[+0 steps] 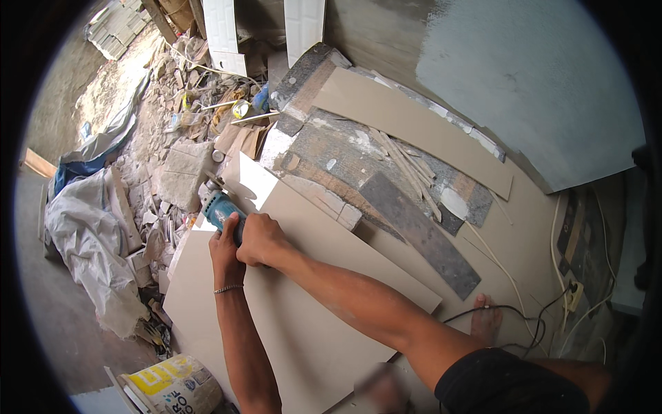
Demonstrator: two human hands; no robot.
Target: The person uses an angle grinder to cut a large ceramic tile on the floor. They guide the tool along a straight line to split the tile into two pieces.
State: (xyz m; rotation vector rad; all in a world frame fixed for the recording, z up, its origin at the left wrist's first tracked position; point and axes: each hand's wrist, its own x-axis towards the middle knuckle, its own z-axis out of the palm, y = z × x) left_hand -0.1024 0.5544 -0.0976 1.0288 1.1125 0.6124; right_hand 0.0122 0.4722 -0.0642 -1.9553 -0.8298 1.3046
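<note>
Both of my hands grip a teal angle grinder (219, 209) near the far left corner of a large beige tile (324, 303). My left hand (226, 254), with a bracelet at the wrist, is closed round the tool's near side. My right hand (263, 239) wraps the dark rear part of the body. The grinder's metal head (207, 190) points away from me, over the tile's edge next to the rubble. Its disc is hard to make out. Bright light falls on the tile's far corner.
Broken rubble (183, 172) lies beyond and left, with a white sack (93, 221). A bucket (172, 386) lies tipped at lower left. To the right are a dark plank (420, 234), a long beige strip (414, 127), thin sticks (407, 165), cables (510, 276) and my bare foot (487, 319).
</note>
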